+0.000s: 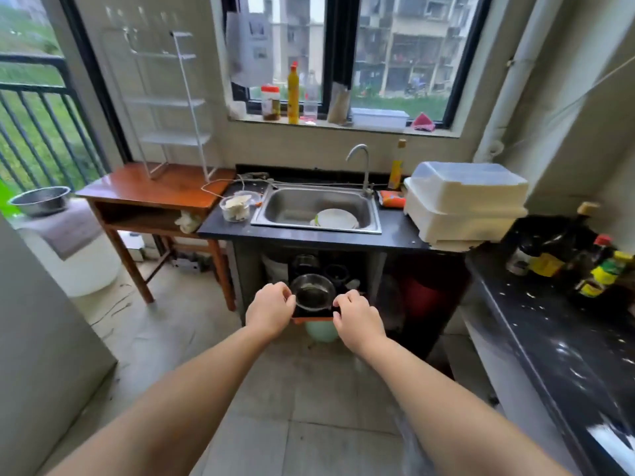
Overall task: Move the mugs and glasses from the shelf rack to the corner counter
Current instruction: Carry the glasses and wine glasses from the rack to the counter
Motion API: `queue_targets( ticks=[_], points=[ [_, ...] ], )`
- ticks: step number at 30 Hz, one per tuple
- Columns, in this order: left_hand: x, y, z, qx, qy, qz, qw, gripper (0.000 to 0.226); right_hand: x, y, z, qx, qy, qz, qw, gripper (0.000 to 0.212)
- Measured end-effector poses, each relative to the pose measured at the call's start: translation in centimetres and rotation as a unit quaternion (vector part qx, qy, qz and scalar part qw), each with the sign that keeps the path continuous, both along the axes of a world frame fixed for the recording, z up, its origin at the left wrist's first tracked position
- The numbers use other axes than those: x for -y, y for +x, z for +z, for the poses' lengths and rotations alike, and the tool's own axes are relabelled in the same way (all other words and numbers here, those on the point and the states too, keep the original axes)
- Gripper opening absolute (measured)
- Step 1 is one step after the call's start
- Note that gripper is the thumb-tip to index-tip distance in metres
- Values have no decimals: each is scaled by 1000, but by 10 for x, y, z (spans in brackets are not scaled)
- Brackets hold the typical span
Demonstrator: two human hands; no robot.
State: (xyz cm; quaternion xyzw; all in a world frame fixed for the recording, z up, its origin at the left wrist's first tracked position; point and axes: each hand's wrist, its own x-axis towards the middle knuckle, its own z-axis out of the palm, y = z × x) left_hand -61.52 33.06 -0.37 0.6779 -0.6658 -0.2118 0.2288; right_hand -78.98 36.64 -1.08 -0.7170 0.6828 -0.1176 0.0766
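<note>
Open floor before the sink counter; cupboard below crowded.

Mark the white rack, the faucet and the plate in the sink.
white rack [187, 104], head view, on the front edge of a middle shelf.
faucet [366, 170], head view, on the upright pipe.
plate [337, 218], head view, on its white face in the sink.

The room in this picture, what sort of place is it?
A small home kitchen, most likely. A steel sink with a faucet sits in a dark counter under the window, and sauce bottles crowd the counter on the right.
</note>
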Motion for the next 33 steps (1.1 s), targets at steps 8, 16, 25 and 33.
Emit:
queue_targets(
  ticks=[8,16,25,33],
  points=[
    [55,148,0,-44,-9,121,992,15,103,142,20,-7,-21,125,992,30],
    [181,230,40,-36,-48,149,987,19,246,236,43,18,-51,173,983,27],
    [315,332,78,-24,-67,166,984,21,405,340,87,30,-72,203,976,27],
    [462,426,96,-10,-119,140,983,22,536,444,107,36,-114,178,977,30]
  ],
)
